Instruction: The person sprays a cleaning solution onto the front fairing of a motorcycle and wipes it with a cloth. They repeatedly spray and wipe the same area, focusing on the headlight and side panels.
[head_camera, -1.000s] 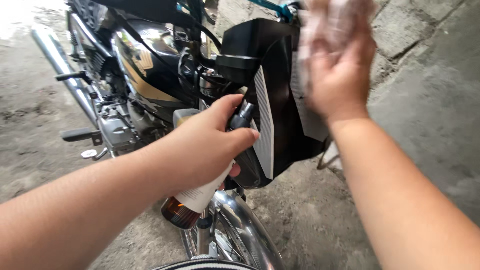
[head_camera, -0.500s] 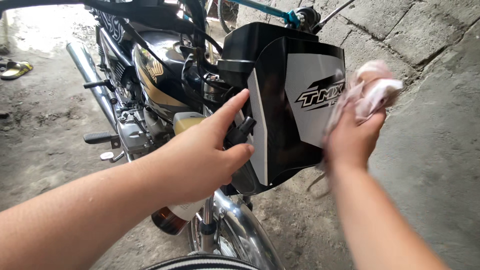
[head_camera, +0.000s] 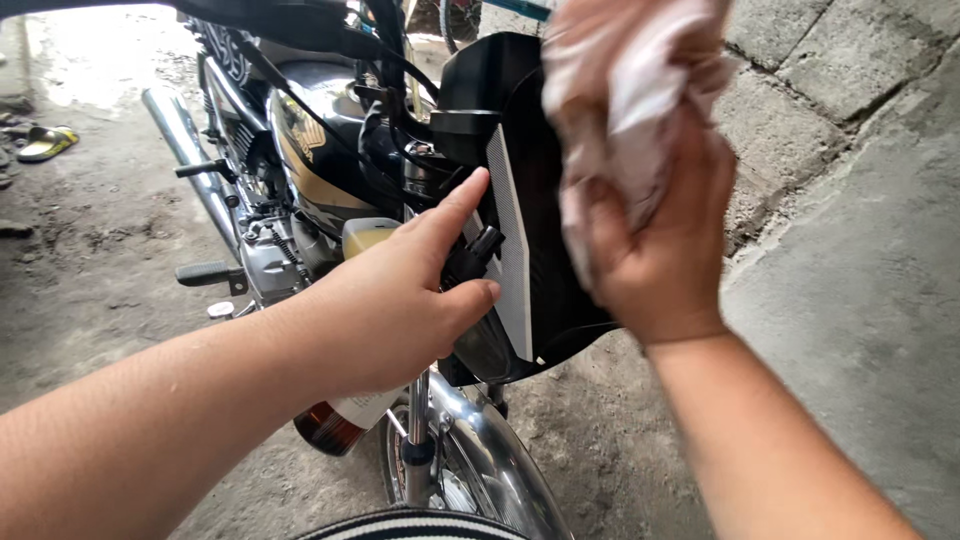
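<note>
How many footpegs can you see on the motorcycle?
2, both on the side in view: one footpeg higher up beside the engine, another footpeg lower and nearer. Any on the far side are hidden.

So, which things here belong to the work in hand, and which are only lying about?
In use:
- cloth in right hand
- spray bottle in left hand
- front panel

Lying about:
- slipper
- block wall

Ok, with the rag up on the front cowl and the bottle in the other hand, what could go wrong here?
1. The left hand holds the spray bottle aimed at the black cowl; a stray squeeze might wet the right hand.
2. The pale rag hangs loose and could catch on the cables.
3. The rag covers the panel, so missed spots go unseen.
</note>
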